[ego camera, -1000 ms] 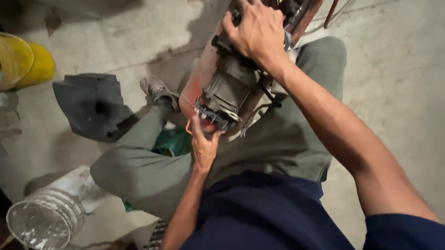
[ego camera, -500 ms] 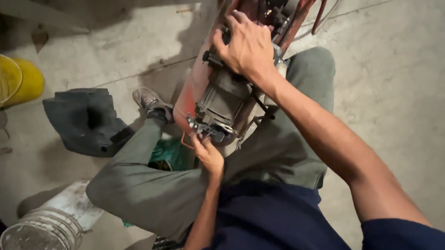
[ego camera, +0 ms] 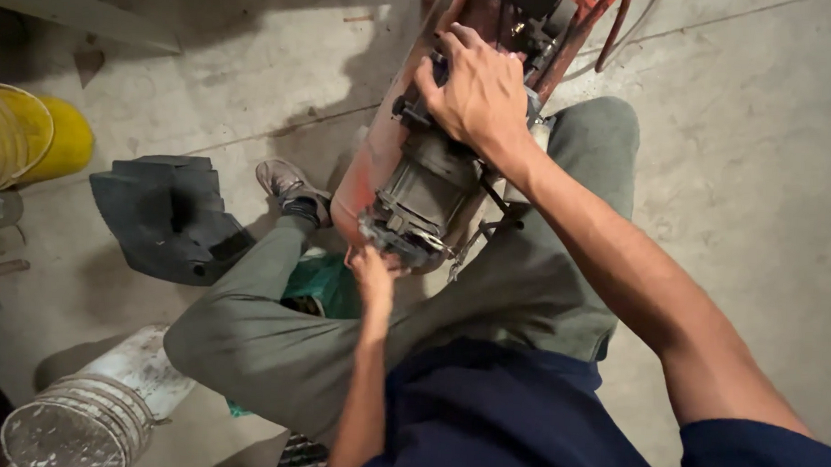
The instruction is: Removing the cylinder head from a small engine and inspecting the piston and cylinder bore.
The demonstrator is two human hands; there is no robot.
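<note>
While the grey motor (ego camera: 423, 195) lay across the person's lap against a red housing (ego camera: 382, 140), its long axis running near-left to far-right, the right hand (ego camera: 480, 98) pressed spread on its far end and the left hand (ego camera: 373, 273) pinched its near end.

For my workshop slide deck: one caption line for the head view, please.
Seated on concrete floor, right hand steadies a grey motor on red machine; left hand touches its near end.

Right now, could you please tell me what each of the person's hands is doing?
Left hand: fingers at the lower end of the grey motor; whether they grip cannot be told.
Right hand: open, fingers spread on top of the motor.
</note>
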